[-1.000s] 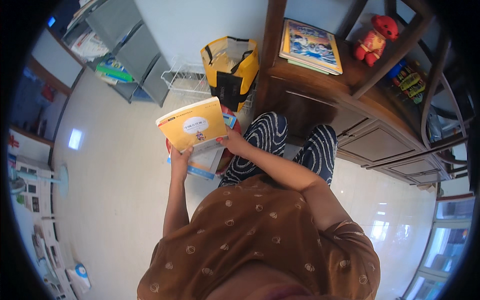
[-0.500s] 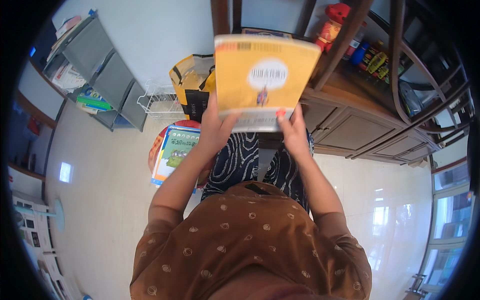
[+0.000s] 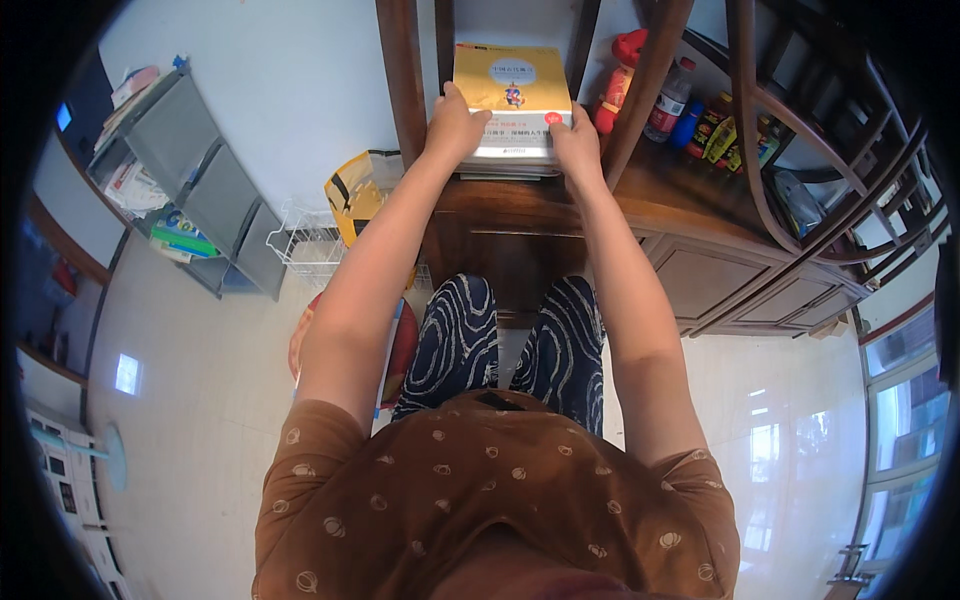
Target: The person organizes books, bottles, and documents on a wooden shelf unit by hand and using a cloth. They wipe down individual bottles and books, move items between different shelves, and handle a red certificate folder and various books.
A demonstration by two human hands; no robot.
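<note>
Brown wooden cabinet top (image 3: pixel 655 200): book stack (image 3: pixel 508 172) (yellow book (image 3: pixel 512 98) uppermost), red toy (image 3: pixel 617 88), red-capped bottle (image 3: pixel 668 105), colourful packs (image 3: pixel 719 140).

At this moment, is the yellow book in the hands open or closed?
Closed. The yellow book shows its whole front cover lying flat, facing up, while the left hand and right hand hold its sides.

Head cam (L of pair), fisheye, looks down/fwd. from wearer's head; shirt (image 3: pixel 500 490) v. near, lower ctr.; L hand (image 3: pixel 458 128), R hand (image 3: pixel 577 150) farther, upper ctr.; edges bend twd. rim.
</note>
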